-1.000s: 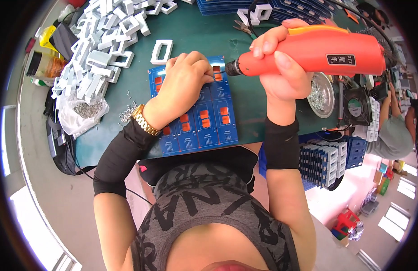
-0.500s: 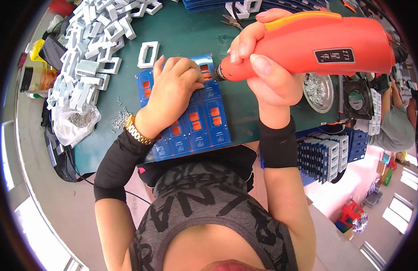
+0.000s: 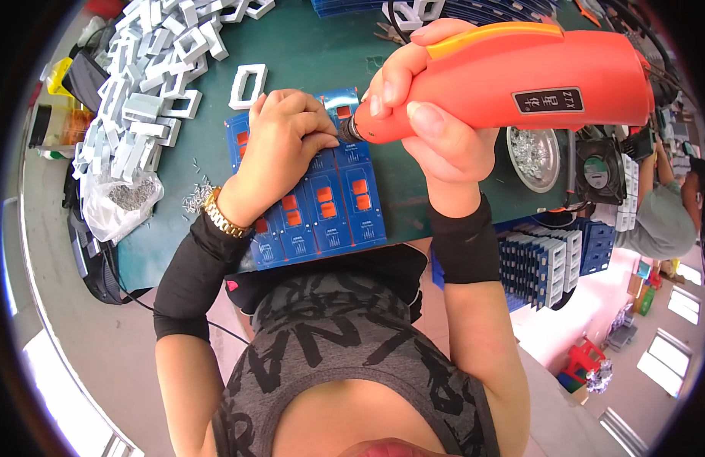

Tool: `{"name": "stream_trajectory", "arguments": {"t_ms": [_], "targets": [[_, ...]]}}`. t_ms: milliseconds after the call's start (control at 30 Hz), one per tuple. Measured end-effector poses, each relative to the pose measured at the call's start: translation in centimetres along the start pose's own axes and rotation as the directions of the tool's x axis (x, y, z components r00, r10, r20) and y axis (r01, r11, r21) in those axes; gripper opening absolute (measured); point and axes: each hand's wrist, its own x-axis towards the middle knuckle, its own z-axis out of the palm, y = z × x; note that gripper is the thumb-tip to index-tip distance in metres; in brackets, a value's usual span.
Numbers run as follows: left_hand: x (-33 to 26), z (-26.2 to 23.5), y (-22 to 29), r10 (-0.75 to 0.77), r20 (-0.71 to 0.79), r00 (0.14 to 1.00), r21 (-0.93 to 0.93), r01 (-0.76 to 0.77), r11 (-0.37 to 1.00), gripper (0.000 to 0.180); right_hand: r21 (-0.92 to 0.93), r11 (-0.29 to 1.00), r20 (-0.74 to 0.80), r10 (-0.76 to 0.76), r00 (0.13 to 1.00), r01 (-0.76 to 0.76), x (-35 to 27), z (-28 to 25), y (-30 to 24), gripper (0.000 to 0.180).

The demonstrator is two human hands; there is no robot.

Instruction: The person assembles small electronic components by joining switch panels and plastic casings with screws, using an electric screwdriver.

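- Nearest the camera, the person's own chest in a grey patterned top fills the lower middle, with both forearms in black sleeves rising from it toward a green work table [image 3: 307,53].
- The right hand [image 3: 436,129] is wrapped fully closed around a fat orange electric screwdriver [image 3: 512,76], thumb across the top and fingers underneath. Compared with a second ago, the tool has swung in and now looks bigger and closer to the camera; its dark tip sits just beside the left fingers.
- The left hand [image 3: 280,145], with a gold watch [image 3: 221,217] at the wrist, lies palm-down with fingers curled and pinched at the screwdriver's tip, pressing on the upper end of a row of blue panels [image 3: 322,206]. Whether a screw is between the fingertips cannot be told.
- These blue panels, each with small orange blocks, lie side by side on the table directly under both hands; the left hand has stayed on them throughout. I judge that a fastening point at their top edge is being worked.
- Left of the panels: loose small screws [image 3: 196,199] and a clear bag of screws [image 3: 128,198].
- Farther off, a pile of white rectangular frames [image 3: 150,84] at upper left.
- To the right, a metal dish of screws [image 3: 534,156], a small black fan [image 3: 600,171], and racks of blue parts [image 3: 554,255].
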Motion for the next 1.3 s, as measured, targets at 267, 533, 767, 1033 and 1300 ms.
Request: {"name": "stream_trajectory", "arguments": {"t_ms": [267,533,767,1033,1300], "targets": [[-0.8,-0.4,-0.4,0.037,-0.001,0.999,0.032,-0.037,0.999,0.011,-0.099,0.991,-0.136,0.079,0.988,-0.093,0.5,3.1,-0.3,0.053],[-8.3,-9.7,-4.0,-0.595,-0.184,0.783,0.215,0.622,0.753,0.023,-0.177,0.971,-0.081,0.150,0.985,-0.163,1.5,4.4,-0.4,0.052],[-8.5,-8.4,-5.1,-0.485,-0.195,0.853,0.319,0.522,0.791,0.015,-0.154,0.958,-0.074,0.232,0.970,-0.241,2.8,4.6,0.4,0.054],[-8.8,-8.3,-5.3,-0.505,-0.234,0.830,0.290,0.556,0.779,0.015,-0.327,0.923,0.007,0.215,0.977,-0.201,3.4,3.7,0.6,0.058],[-5.1,-6.9,-1.1,-0.506,-0.251,0.825,-0.072,0.505,0.860,0.006,0.093,0.994,0.149,0.036,0.988,-0.050,2.7,0.1,0.1,0.055]]}}
